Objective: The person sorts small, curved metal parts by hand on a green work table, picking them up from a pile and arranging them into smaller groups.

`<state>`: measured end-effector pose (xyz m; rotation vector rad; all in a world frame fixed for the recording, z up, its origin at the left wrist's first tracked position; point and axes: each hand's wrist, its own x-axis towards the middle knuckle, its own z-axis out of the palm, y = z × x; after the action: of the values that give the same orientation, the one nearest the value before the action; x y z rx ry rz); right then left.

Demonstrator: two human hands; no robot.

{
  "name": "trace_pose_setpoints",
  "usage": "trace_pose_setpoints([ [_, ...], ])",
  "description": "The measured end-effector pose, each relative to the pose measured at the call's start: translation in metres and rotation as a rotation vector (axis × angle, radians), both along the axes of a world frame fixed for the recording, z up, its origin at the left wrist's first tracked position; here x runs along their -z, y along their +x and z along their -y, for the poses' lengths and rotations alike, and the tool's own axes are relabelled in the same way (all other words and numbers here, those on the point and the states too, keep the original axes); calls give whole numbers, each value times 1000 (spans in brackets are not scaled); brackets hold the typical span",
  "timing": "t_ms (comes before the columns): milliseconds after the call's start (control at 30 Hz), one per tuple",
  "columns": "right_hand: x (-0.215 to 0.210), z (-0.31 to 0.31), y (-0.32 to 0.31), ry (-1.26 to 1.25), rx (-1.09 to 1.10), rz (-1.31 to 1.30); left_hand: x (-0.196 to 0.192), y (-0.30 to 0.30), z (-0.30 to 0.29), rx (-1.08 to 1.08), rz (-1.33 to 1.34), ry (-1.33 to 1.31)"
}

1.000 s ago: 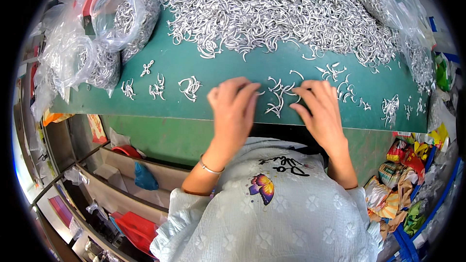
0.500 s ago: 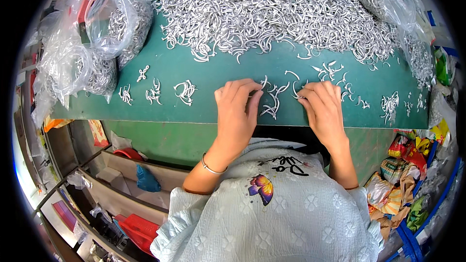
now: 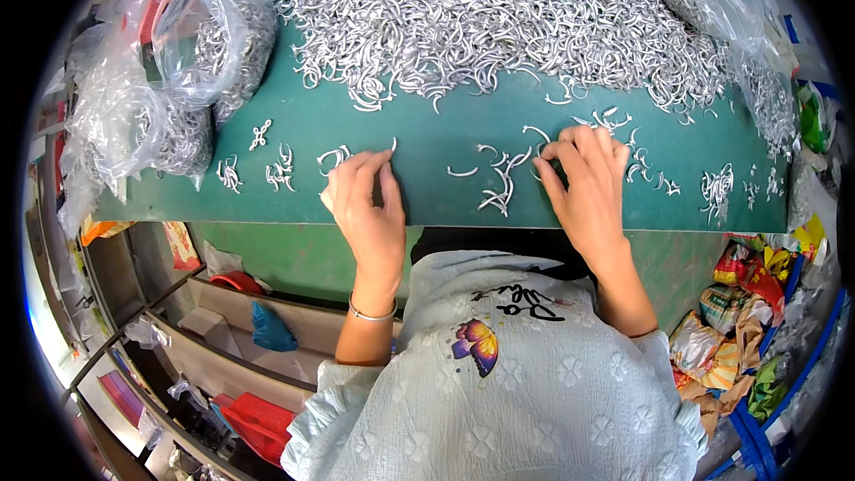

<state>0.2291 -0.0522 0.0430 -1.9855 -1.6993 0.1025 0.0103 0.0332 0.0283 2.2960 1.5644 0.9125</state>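
Observation:
My left hand (image 3: 365, 200) is closed in a pinch, with a small curved silver metal piece (image 3: 394, 144) sticking out at its fingertips. It covers part of a little group of curved pieces (image 3: 335, 158) on the green table. My right hand (image 3: 583, 180) has its thumb and curled forefinger close together, with a thin curved piece (image 3: 536, 175) at their tips. Between the hands lie a small cluster of silver pieces (image 3: 505, 180) and a single curved piece (image 3: 462, 173). Another curved piece (image 3: 536, 132) rests just beyond my right fingertips.
A big heap of silver pieces (image 3: 499, 18) covers the far table (image 3: 427, 125). Clear plastic bags of pieces stand at far left (image 3: 214, 53) and far right (image 3: 761, 98). Small groups (image 3: 280, 169) (image 3: 715, 191) lie either side. Shelving (image 3: 232, 347) stands lower left; colourful packets (image 3: 704, 343) lie lower right.
My left hand has moved left, away from the middle cluster to the group on its left. A single curved piece now lies left of the cluster. My right hand has shifted slightly left.

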Motion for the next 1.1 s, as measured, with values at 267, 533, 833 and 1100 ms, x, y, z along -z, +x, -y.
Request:
trace_pose_setpoints([
  [267,-13,-25,-37,159,-124,-173,-2,-9,4,-89,-1,25],
  [533,7,-55,-61,119,-429,-320,-15,-15,7,81,133,-7],
  [833,-17,7,13,-92,-161,-238,1,-18,-5,59,-96,-14],
  [1100,-8,4,7,-85,-207,-154,-10,40,-7,484,49,-124],
])
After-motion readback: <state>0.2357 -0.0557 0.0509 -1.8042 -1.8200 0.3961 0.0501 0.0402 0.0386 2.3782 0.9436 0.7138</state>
